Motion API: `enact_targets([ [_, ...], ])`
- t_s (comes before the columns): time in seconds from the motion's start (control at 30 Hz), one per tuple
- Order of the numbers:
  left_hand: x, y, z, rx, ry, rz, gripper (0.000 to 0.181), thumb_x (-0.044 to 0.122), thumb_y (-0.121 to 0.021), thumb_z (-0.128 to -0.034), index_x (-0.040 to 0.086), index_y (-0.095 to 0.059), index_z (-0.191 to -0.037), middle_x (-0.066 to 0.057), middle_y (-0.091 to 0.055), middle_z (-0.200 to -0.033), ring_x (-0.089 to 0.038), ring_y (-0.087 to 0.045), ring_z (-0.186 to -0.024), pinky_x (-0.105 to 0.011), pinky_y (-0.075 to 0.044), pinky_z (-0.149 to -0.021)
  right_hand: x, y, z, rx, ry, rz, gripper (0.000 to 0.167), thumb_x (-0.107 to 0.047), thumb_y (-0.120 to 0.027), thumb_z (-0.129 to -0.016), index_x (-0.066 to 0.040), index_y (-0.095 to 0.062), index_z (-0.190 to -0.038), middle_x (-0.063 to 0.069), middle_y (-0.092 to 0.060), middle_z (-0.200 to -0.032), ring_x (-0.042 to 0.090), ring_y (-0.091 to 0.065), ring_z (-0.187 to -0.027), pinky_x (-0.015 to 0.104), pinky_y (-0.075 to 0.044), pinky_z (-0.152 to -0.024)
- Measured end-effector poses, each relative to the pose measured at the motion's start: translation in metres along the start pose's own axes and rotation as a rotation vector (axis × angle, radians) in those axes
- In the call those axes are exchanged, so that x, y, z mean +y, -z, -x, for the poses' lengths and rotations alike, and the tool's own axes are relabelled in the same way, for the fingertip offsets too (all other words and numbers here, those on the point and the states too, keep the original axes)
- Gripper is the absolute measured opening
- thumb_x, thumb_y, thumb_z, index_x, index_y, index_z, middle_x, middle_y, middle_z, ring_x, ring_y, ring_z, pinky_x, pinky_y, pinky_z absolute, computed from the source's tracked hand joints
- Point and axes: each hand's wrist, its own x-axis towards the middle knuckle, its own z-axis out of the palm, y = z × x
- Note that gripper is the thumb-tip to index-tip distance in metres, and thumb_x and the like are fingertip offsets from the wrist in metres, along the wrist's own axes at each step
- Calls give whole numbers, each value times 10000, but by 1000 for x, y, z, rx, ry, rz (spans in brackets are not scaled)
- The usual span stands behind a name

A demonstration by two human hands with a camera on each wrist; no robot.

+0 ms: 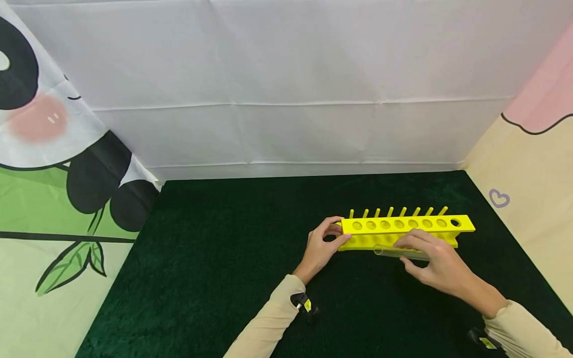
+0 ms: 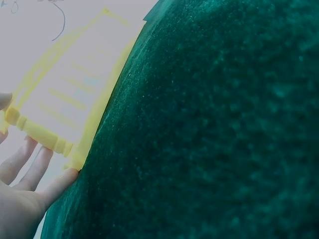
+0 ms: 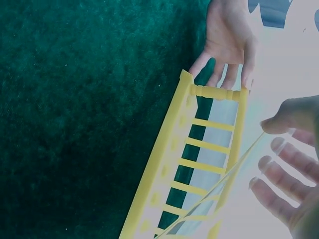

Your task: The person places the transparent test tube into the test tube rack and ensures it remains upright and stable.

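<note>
Yellow rack (image 3: 160, 149), one, slanted over dark green cloth (image 3: 89, 119); end post turned, crossbars (image 3: 202, 166) evenly spaced. Far end gripped by left hand (image 3: 230, 37). Slender clear tube (image 3: 205, 198), one, held at thumb of right hand (image 3: 294, 188), seen slantwise across crossbars; remaining fingers spread below thumb.

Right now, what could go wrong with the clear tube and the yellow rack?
The right hand holds the clear tube in a pinch, so it could slip and drop onto the dark green cloth.
The tube is tilted nearly sideways in front of the yellow rack, so a small move could knock the two together.
The left hand grips only one end of the rack, so a bump might swivel it.
</note>
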Motion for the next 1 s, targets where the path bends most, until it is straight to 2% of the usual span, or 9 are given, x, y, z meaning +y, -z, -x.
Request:
enact_targets([
  [0.1,-10,-2,-2,1,4,-12,405,307,-666,-886,232,-535,-1263,15,-612,-1115,-158,-594,-1023,-335,-507,-825,-1,2,-1,5,0,-2,233,-291,-687,-857,-156,-657,-1045,-40,-623,-1004,114,-579,-853,76,-391,-854],
  [0.17,-10,-2,-2,2,0,-19,397,335,-662,-885,253,-536,-1253,41,-609,-1105,-122,-589,-1010,-307,-510,-810,-1,4,-1,5,0,-5,310,-423,-575,-903,-162,-655,-1049,-52,-623,-1010,102,-581,-863,83,-404,-846],
  [0.3,-11,-2,-2,3,-7,-18,402,347,-662,-883,253,-535,-1253,40,-608,-1110,-117,-588,-1011,-320,-513,-808,0,8,-1,10,-5,-37,329,-440,-559,-906,-158,-652,-1047,-57,-625,-1010,88,-576,-875,108,-429,-824],
  [0.4,-11,-3,-3,3,-2,-18,400,329,-662,-886,240,-535,-1255,27,-607,-1119,-133,-589,-1016,-342,-512,-817,2,11,-1,32,8,-48,243,-244,-721,-827,-142,-660,-1039,-41,-638,-996,90,-578,-869,123,-448,-804],
  [0.47,-10,-3,-3,6,2,-17,399,308,-662,-889,224,-535,-1258,10,-607,-1124,-155,-591,-1022,-362,-507,-828,3,12,0,35,-6,-50,349,-83,-785,-717,-144,-659,-1037,-41,-640,-995,78,-574,-869,122,-449,-798],
  [0.53,-9,-3,-3,9,4,-15,405,278,-663,-891,195,-533,-1266,-21,-607,-1134,-193,-593,-1033,-391,-503,-839,5,14,0,34,-21,-46,472,40,-778,-612,-139,-660,-1032,-41,-642,-997,72,-574,-867,118,-449,-790],
  [0.63,0,-2,-3,11,2,-5,411,227,-661,-894,136,-530,-1272,-77,-604,-1139,-261,-592,-1045,-431,-496,-850,9,16,1,15,-65,-44,476,30,-791,-611,-150,-650,-1028,-62,-634,-1003,47,-565,-872,108,-444,-778],
  [0.83,23,1,0,8,-5,5,392,172,-651,-898,69,-531,-1256,-117,-606,-1126,-314,-589,-1042,-412,-495,-856,17,17,1,22,-62,-35,489,22,-810,-594,-147,-649,-1024,-65,-633,-985,41,-560,-862,119,-463,-743],
  [1.0,23,0,-2,20,-8,-1,381,174,-650,-898,71,-536,-1246,-111,-609,-1118,-321,-591,-1033,-395,-499,-851,22,18,1,23,-77,-45,497,22,-821,-592,-137,-645,-1029,-60,-632,-989,33,-555,-875,133,-476,-733],
])
